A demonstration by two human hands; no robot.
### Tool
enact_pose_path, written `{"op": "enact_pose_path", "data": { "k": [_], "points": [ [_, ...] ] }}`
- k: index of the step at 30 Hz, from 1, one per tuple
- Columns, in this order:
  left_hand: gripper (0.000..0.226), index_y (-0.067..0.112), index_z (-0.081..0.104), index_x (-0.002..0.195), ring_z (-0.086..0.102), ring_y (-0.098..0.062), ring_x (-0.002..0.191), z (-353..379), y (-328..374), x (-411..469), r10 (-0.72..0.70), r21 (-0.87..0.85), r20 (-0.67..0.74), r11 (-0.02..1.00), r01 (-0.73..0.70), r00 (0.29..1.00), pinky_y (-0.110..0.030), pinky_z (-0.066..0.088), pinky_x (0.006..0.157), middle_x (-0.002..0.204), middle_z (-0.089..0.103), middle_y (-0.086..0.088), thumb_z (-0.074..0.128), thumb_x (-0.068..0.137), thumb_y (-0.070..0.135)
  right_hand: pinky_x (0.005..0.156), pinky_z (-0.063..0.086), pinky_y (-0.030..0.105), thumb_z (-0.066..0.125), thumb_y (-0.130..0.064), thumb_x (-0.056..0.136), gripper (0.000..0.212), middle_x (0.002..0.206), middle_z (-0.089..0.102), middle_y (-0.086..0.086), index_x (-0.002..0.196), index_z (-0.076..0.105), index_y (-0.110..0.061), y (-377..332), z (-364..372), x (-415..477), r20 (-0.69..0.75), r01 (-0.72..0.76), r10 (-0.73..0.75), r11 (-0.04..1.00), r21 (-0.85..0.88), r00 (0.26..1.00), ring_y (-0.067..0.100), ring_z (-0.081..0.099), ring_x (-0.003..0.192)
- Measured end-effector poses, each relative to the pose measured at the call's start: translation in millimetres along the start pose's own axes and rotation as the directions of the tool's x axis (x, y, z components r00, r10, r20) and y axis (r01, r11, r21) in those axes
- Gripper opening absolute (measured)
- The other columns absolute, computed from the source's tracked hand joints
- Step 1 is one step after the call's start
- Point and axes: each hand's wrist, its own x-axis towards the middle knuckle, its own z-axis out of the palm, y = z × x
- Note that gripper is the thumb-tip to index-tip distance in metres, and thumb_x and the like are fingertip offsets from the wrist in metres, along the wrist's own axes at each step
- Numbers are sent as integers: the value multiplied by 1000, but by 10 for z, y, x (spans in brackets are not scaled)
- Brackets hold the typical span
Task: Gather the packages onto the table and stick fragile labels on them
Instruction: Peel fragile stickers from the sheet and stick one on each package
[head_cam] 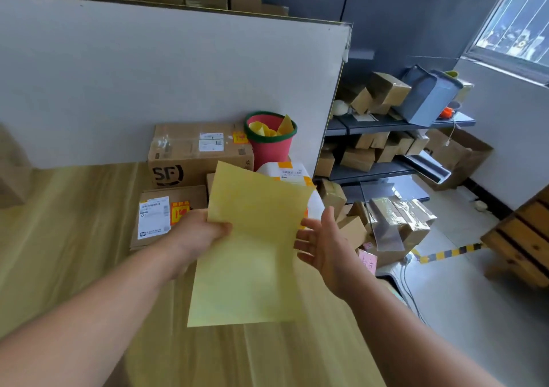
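Yellow sheet (252, 238), plain and slightly curled, is held up over the wood-grain table (74, 267) at centre. Left hand (199, 232) pinches its left edge, thumb on the front, fingers behind. Right hand (320, 238) is just beside the sheet's right edge, palm turned inward, fingers spread and relaxed, grasping nothing; cannot tell whether the fingertips touch the paper.

Packages sit at the table's far end against a grey partition board (148, 74):
- 1 large brown SF carton (196, 152), white shipping labels and an orange sticker (240, 137) on top.
- 1 flat carton (157, 196) in front of it, with a white label and another orange sticker; its right part is hidden by the left hand.
- 1 white parcel (285, 172) with orange stickers, mostly blocked by the sheet.

Red bucket (270, 149), green rim, stands beside the SF carton and behind the white parcel, yellow paper scraps inside.

Right of the table: dark shelf (386, 125) stacked with small cartons and a grey bag (424, 95); more cartons are heaped on the floor (460, 312); wooden crate (523, 238) at far right.
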Motion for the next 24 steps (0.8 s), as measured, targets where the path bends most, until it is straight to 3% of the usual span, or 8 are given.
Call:
{"op": "enact_pose_path", "data": {
  "k": [3, 6, 10, 13, 15, 20, 22, 24],
  "points": [
    [18, 7, 66, 106, 69, -29, 86, 177, 119, 225, -89, -72, 0, 993, 89, 996, -39, 55, 81, 94, 73, -11, 63, 89, 11, 73, 52, 29, 54, -31, 96, 21, 97, 73, 5, 106, 68, -18, -126, -195, 196, 103, 26, -7, 983, -182, 995, 13, 67, 78],
    [20, 3, 63, 108, 69, -30, 81, 423, 287, 474, -150, -136, 27, 979, 153, 988, -42, 55, 79, 92, 72, -15, 62, 89, 7, 60, 54, 25, 55, -1, 93, 19, 87, 74, 6, 101, 68, -12, -274, -412, 445, 100, 43, -24, 982, -185, 995, 12, 69, 70],
    [18, 8, 63, 102, 70, -22, 59, 755, 496, 804, -181, -282, 123, 936, 209, 976, -29, 55, 51, 75, 73, -11, 49, 94, 1, 61, 52, 27, 48, 1, 94, 25, 90, 74, 12, 100, 68, -12, -500, -745, 780, 129, 10, 6, 993, -122, 992, 18, 67, 68],
    [24, 10, 66, 85, 68, -22, 52, 992, 626, 1007, -195, -380, 181, 890, 252, 964, -26, 52, 43, 66, 71, -11, 45, 93, 0, 49, 53, 24, 44, 4, 96, 24, 75, 73, 7, 95, 65, -9, -661, -992, 1000, 166, -56, 55, 998, -5, 985, 16, 68, 58],
    [26, 8, 69, 73, 67, -23, 50, 1105, 697, 1116, -196, -426, 206, 864, 268, 959, -25, 50, 41, 65, 69, -12, 47, 86, 3, 49, 53, 27, 48, 2, 94, 18, 88, 69, 14, 91, 64, -6, -742, -1125, 1151, 162, -91, 79, 994, 66, 984, 22, 67, 64],
    [48, 3, 70, 70, 68, -30, 67, 1223, 779, 1439, -255, -447, 174, 840, 307, 951, -38, 52, 68, 80, 71, -18, 41, 93, 33, 50, 51, 27, 49, -3, 84, 16, 83, 61, 18, 77, 63, -1, -871, -1408, 1490, 120, -198, 179, 965, 174, 976, 25, 60, 62],
    [16, 7, 68, 89, 67, -27, 75, 1280, 833, 1536, -250, -371, 157, 882, 291, 956, -38, 51, 75, 86, 72, -14, 58, 88, 20, 63, 56, 34, 56, -6, 79, 10, 84, 64, 17, 84, 63, 0, -930, -1470, 1576, 151, -176, 162, 980, 88, 975, 28, 63, 69],
    [32, 10, 61, 110, 67, -28, 88, 1335, 868, 1636, -245, -376, 71, 891, 253, 967, -40, 53, 82, 98, 71, -15, 65, 80, 0, 80, 54, 42, 61, -2, 85, 19, 96, 63, 16, 103, 63, -6, -951, -1516, 1694, 132, -92, 104, 991, -97, 986, 29, 62, 82]
  ]
}}
